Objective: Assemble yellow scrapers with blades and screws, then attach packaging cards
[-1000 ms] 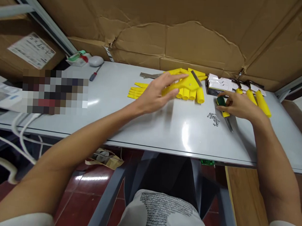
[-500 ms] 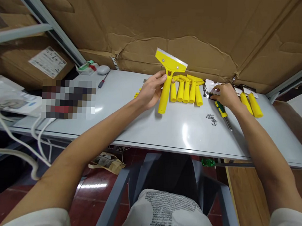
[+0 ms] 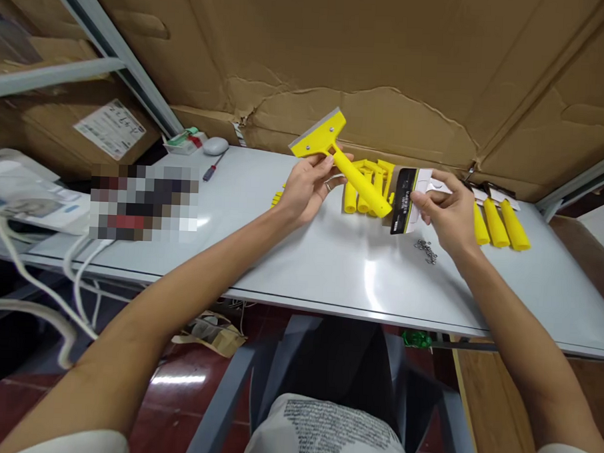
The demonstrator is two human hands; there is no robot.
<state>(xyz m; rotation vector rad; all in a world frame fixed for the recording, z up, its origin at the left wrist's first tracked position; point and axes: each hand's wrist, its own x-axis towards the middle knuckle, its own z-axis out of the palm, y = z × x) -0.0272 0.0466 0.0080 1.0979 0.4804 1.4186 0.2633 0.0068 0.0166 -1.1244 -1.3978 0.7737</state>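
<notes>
Between the fingers of my left hand [image 3: 307, 190] is a yellow scraper [image 3: 360, 181], raised above the table and tilted. Its metal-edged head points up and left, and the handle end slants down to the right. My right hand [image 3: 451, 212] pinches a black and white printed card [image 3: 406, 201] just beyond that handle end; the two look close, but I cannot tell whether they touch. Behind them lie several yellow scraper handles [image 3: 350, 198], partly covered. Small screws [image 3: 426, 250] lie in a loose pile below the card.
More yellow scrapers [image 3: 515, 226] with cards rest at the right. A small screwdriver [image 3: 213, 169] and a grey computer mouse [image 3: 216, 146] lie at the back left of the white table [image 3: 300, 266]. Cardboard [image 3: 370, 49] stands along the back. White cables [image 3: 82, 270] hang at the left.
The scraper has swung from near upright to slanting, head to the left. My right hand has lifted the card and brought it left toward the scraper. The green-and-yellow screwdriver no longer shows.
</notes>
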